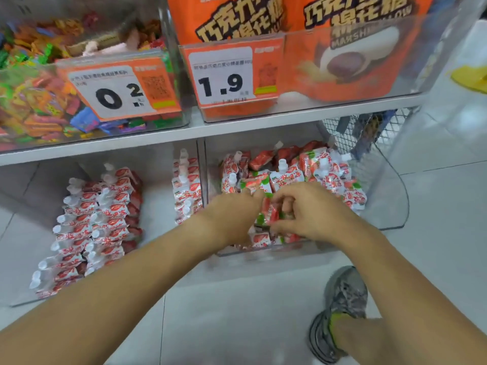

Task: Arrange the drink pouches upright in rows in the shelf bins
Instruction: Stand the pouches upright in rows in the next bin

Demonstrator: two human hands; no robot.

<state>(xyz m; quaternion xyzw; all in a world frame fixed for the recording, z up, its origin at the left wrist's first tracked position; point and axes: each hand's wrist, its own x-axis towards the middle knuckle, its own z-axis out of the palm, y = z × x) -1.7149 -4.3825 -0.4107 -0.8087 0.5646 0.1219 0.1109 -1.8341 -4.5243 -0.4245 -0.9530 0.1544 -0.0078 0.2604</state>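
Seen from above, two bare arms reach into a clear bin (pixel 390 227) on the lowest shelf of a shop rack. The right hand (pixel 311 214) curls its fingers around a red, white and green drink pouch (pixel 268 212) near the bin's front edge, pinching it. The left hand (pixel 234 217) rests just beside it against the same pouches; whether its fingers grip anything cannot be told. Behind the hands, the rest of the pouches (pixel 316 169) in this bin lie jumbled toward its back wall, tilted every way. In the neighbouring bin (pixel 23 302) to the left, pouches (pixel 89 227) already stand in two tidy rows, with another row (pixel 187 191) along its right wall. The step in hand looks like setting one pouch upright at the front of the jumbled bin. The next move likely calls for standing it spout-up and pressing it against its neighbours so it does not topple.
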